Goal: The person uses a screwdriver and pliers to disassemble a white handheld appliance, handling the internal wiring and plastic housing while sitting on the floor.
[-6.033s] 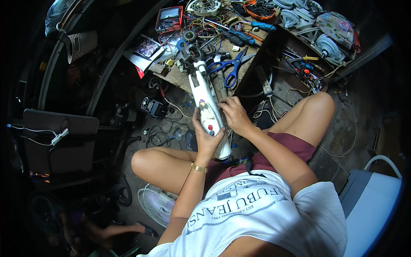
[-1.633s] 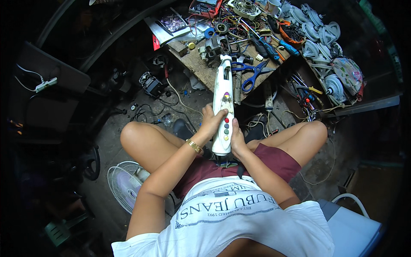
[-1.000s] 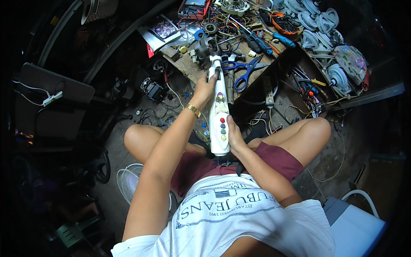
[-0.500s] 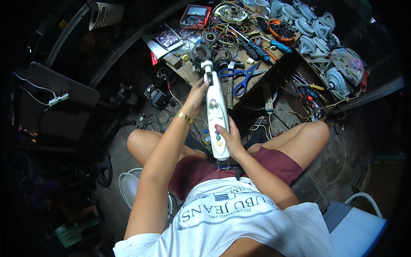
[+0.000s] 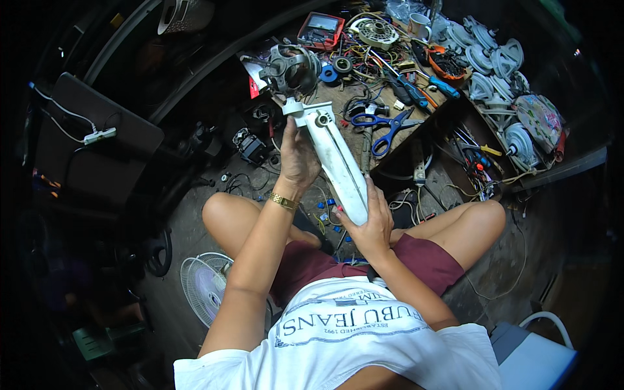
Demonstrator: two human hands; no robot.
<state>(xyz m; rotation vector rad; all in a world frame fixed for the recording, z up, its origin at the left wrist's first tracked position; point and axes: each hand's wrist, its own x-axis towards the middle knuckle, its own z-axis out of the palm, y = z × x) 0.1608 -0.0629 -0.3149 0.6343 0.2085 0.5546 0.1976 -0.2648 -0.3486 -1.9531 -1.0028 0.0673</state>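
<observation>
Between both hands I hold a long white electric fan post (image 5: 340, 168), tilted with its top away to the left. A groove runs along the side facing me, with a round hole near the top. A grey metal motor frame (image 5: 286, 68) sits on its upper end. My left hand (image 5: 299, 159), with a gold watch on the wrist, is closed around the upper part just below the joint. My right hand (image 5: 375, 224) is wrapped round the lower end, thumb on the near side and fingers along the right edge.
Beyond the post stands a cluttered workbench with blue scissors (image 5: 387, 127), screwdrivers (image 5: 416, 91), a red-cased meter (image 5: 321, 30), a mug (image 5: 420, 27) and white plastic fan parts (image 5: 504, 58). An open drawer (image 5: 465, 146) holds tools. A white fan (image 5: 205, 286) is beside my left knee.
The post has been turned over, so its coloured buttons no longer show and the grooved side does. Its top has swung left, and both hands have shifted their hold.
</observation>
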